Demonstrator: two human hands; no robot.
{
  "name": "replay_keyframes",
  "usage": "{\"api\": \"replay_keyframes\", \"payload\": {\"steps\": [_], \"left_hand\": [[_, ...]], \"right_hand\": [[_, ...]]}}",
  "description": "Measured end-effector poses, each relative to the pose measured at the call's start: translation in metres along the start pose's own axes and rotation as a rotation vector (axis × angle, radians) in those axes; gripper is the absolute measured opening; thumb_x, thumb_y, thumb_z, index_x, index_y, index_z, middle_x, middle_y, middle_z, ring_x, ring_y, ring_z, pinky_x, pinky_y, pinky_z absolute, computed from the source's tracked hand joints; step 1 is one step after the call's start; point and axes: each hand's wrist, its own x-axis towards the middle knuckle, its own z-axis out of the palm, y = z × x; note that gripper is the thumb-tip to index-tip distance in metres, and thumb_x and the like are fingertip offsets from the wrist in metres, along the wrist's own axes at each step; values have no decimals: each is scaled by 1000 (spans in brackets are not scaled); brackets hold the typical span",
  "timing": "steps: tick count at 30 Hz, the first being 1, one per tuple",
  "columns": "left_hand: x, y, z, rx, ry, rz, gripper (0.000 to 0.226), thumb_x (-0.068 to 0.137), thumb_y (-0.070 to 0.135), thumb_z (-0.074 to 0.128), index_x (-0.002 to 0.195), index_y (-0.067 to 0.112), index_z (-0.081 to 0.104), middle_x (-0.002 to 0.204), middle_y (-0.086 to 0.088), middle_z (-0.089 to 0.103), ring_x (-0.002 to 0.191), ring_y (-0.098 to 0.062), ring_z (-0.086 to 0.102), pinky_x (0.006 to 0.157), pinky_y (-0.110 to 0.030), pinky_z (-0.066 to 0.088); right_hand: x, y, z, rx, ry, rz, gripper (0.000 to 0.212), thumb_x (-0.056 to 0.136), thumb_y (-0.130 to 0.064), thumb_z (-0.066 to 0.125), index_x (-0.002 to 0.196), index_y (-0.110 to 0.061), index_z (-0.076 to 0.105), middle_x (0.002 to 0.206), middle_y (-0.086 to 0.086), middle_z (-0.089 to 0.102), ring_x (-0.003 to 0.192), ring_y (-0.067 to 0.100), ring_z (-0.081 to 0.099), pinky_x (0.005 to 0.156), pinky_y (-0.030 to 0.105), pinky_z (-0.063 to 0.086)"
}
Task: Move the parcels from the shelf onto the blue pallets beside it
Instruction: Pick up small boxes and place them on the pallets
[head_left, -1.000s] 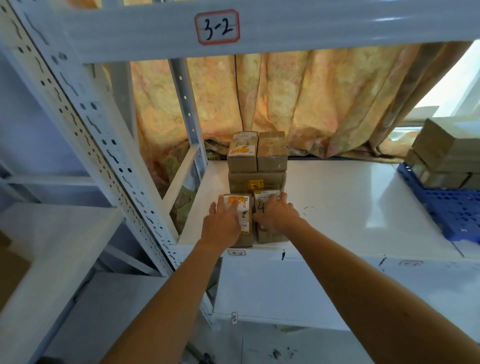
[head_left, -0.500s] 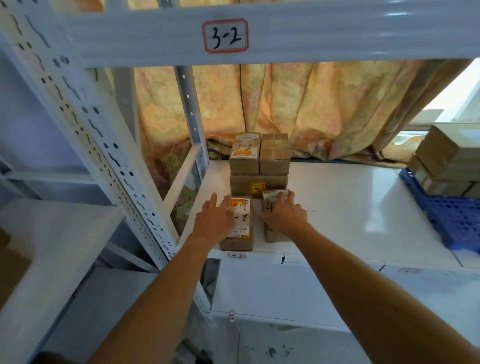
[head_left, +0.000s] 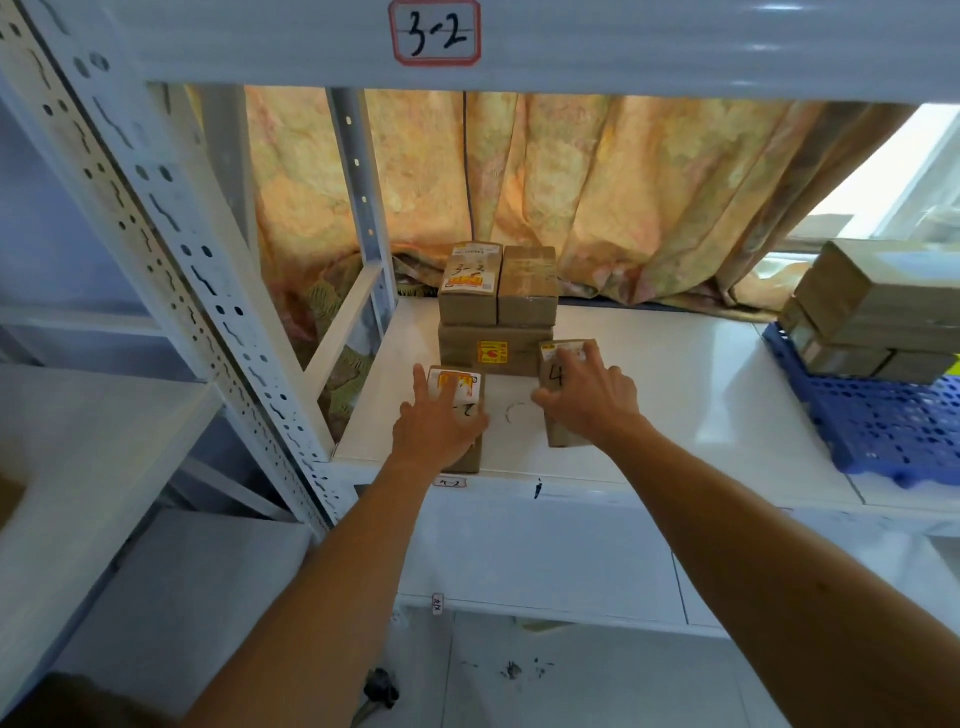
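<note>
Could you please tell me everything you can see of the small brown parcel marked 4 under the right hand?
The small brown cardboard parcel marked 4 is a taped box with a white label on top, beside the handwritten black 4. It stands on the white shelf board, just in front of the stacked brown parcels. The right hand lies over its top, fingers curled round it. It stands apart from the parcel under the left hand.

A white shelf (head_left: 649, 395) carries two small parcels near its front edge, the left parcel (head_left: 460, 389) and the right parcel (head_left: 558, 371) apart; a stack of parcels (head_left: 496, 306) stands behind them; a blue pallet (head_left: 883, 421) lies at the right end.
</note>
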Motion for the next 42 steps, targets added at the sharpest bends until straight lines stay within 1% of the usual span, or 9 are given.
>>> {"api": "replay_keyframes", "payload": {"steps": [7, 12, 18, 25, 30, 35, 37, 40, 42], "left_hand": [[-5, 9, 4, 58, -6, -22, 92, 87, 74, 52, 159, 29, 16, 168, -9, -11, 141, -45, 35, 107, -50, 41], [-19, 17, 6, 26, 39, -18, 84, 90, 60, 59, 157, 27, 21, 168, -9, -4, 137, -46, 40, 104, -48, 43], [-24, 49, -32, 9, 90, 55, 75, 91, 56, 58, 155, 31, 28, 168, -5, 2, 134, -46, 39, 103, -48, 41], [-23, 109, -96, 24, 151, 211, 71, 91, 60, 53, 153, 34, 32, 167, -3, 10, 142, -40, 33, 105, -50, 41], [-36, 153, -117, -5, 142, 366, 70, 93, 53, 54, 154, 27, 34, 166, -6, 13, 147, -36, 24, 113, -49, 32], [-55, 195, -115, -64, 127, 494, 66, 92, 49, 59, 150, 25, 40, 164, -5, 16, 140, -36, 37, 104, -44, 40], [-64, 215, -111, -16, 155, 550, 64, 91, 52, 58, 148, 26, 43, 161, -5, 21, 135, -36, 41, 101, -44, 43], [-77, 243, -100, 6, 158, 625, 65, 89, 54, 56, 147, 28, 43, 160, -4, 25, 138, -34, 38, 102, -46, 41], [-87, 262, -90, -6, 141, 665, 66, 89, 54, 55, 148, 29, 41, 162, -4, 23, 142, -33, 32, 104, -46, 38]], "right_hand": [[-8, 16, -4, -6, 10, 27, 69, 83, -63, 53, 140, -25, 44, 143, 9, 36, 109, 42, 55, 85, 44, 45], [-19, 25, -21, -13, 11, 37, 69, 82, -63, 53, 139, -25, 44, 142, 9, 37, 109, 41, 56, 85, 45, 47], [-29, 40, -76, 4, 88, 75, 70, 81, -64, 55, 138, -25, 48, 141, 8, 41, 108, 39, 57, 86, 45, 48], [-59, 54, -150, -8, 242, 125, 64, 82, -61, 59, 136, -27, 53, 142, 9, 43, 112, 33, 58, 83, 41, 49], [-89, 79, -189, -3, 265, 202, 75, 74, -76, 41, 134, -32, 53, 143, 6, 45, 110, 33, 61, 85, 45, 52], [-133, 110, -218, -83, 323, 295, 66, 83, -73, 48, 133, -30, 54, 136, 8, 48, 113, 33, 59, 87, 43, 47], [-150, 124, -224, -77, 336, 337, 62, 84, -70, 48, 133, -31, 55, 137, 9, 47, 111, 35, 60, 86, 42, 48], [-175, 148, -230, -80, 365, 366, 60, 85, -68, 49, 132, -33, 55, 138, 8, 48, 109, 32, 61, 81, 40, 49], [-192, 166, -235, -117, 358, 398, 55, 87, -64, 52, 131, -32, 56, 138, 7, 48, 108, 29, 62, 75, 36, 44]]}}
